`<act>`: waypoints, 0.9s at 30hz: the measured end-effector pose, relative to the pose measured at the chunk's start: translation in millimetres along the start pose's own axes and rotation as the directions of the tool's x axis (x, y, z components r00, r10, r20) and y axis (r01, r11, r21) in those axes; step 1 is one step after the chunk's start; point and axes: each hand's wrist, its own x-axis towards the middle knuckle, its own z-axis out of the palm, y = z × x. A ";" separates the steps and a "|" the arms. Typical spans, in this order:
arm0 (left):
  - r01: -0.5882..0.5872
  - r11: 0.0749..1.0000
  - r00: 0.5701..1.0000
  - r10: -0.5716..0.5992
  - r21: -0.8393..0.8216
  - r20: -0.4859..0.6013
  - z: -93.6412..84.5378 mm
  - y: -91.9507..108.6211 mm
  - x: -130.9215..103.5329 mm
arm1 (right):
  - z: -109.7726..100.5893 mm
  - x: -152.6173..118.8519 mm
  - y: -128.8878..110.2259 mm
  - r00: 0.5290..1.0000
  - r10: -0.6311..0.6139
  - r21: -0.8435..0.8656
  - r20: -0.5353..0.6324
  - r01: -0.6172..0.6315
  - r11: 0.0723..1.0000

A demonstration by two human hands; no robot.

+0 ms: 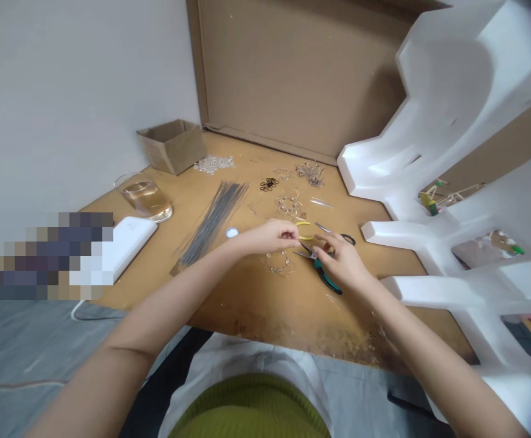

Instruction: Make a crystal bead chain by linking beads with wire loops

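Note:
Above the tabletop, my left hand is closed in a pinch, with a thin dark wire-like piece showing at its fingertips. Facing it closely is my right hand, thumb and fingers curled toward each other; what they hold is too small to make out. Pliers with green and black handles lie under the right hand, partly covered. Yellow curved handles show between the hands. Scissors with a black finger loop lie just beyond the right fingers. Below the left hand sits a ring of clear beads on wire.
A bundle of grey wires and a small white-blue cap lie left. Behind are clear beads, a cardboard box, black loops and beaded wire pieces. A glass mug and white foam flank the workspace.

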 end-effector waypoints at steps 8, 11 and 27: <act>-0.064 0.981 0.988 0.088 0.181 -0.127 7.7 -8.4 -0.4 | 4.5 25.1 -32.9 0.957 0.096 0.585 0.273 -0.245 0.774; -0.008 0.997 0.987 0.020 0.073 -0.159 8.6 -18.0 -5.5 | 12.8 22.3 -26.2 0.953 0.125 0.637 0.276 -0.278 0.719; 0.250 0.950 0.962 -0.222 0.186 -0.161 28.0 -57.8 -13.4 | 60.2 14.3 -9.6 0.998 0.062 0.445 0.030 -0.069 0.893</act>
